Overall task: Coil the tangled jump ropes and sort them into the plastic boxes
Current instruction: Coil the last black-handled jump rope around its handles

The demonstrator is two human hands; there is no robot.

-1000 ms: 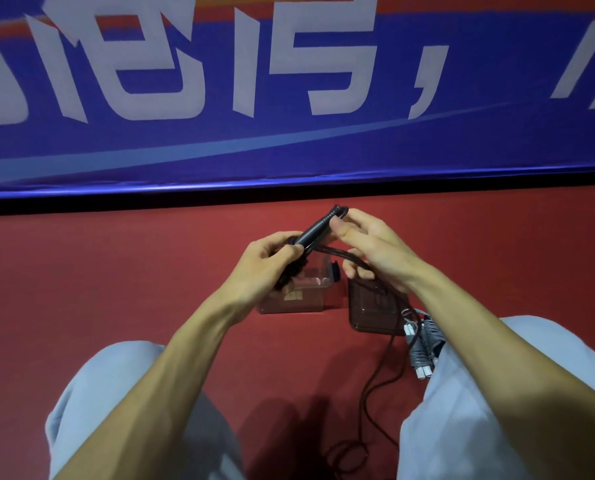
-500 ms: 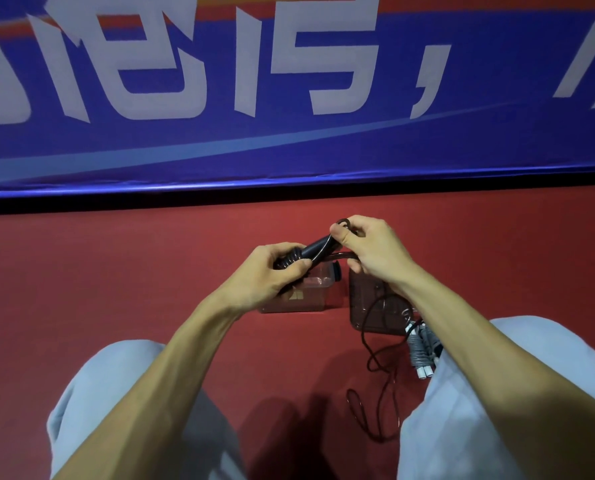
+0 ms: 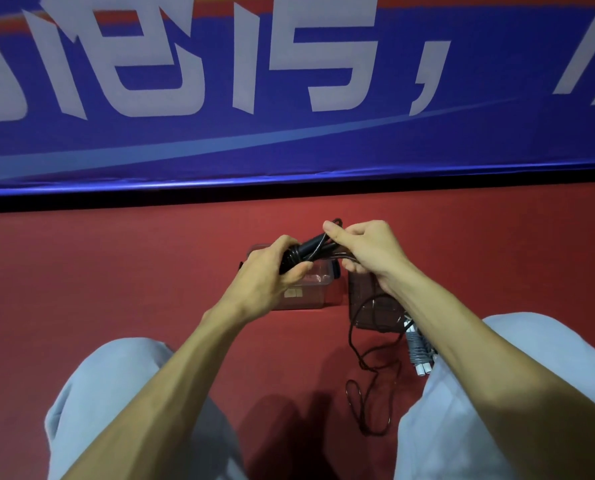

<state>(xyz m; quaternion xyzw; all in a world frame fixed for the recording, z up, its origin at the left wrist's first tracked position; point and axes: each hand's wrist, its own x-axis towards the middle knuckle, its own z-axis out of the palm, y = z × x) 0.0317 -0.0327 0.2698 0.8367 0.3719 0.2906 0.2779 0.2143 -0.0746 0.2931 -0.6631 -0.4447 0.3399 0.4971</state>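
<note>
Evidently the left hand (image 3: pixel 272 273) is gripping the stiff handles (image 3: pixel 308 249); at 3 o'clock the right hand (image 3: pixel 370 254) is pinching the cord (image 3: pixel 350 330), probably limp, light, slippery

I see a dim, even light that seems to come from above and behind, since a dark shadow (image 3: pixel 282 431) lies on the floor (image 3: pixel 81 271) between the knees (image 3: pixel 123 375). A thin glare runs along the lower edge of the banner (image 3: pixel 289 147), and this edge bends slightly from the wide lens. The left hand (image 3: pixel 265 275) and right hand (image 3: pixel 369 254) are sharp, but the black rope (image 3: pixel 308 247) shows little detail and the forearms (image 3: pixel 171 393) look soft.
</note>
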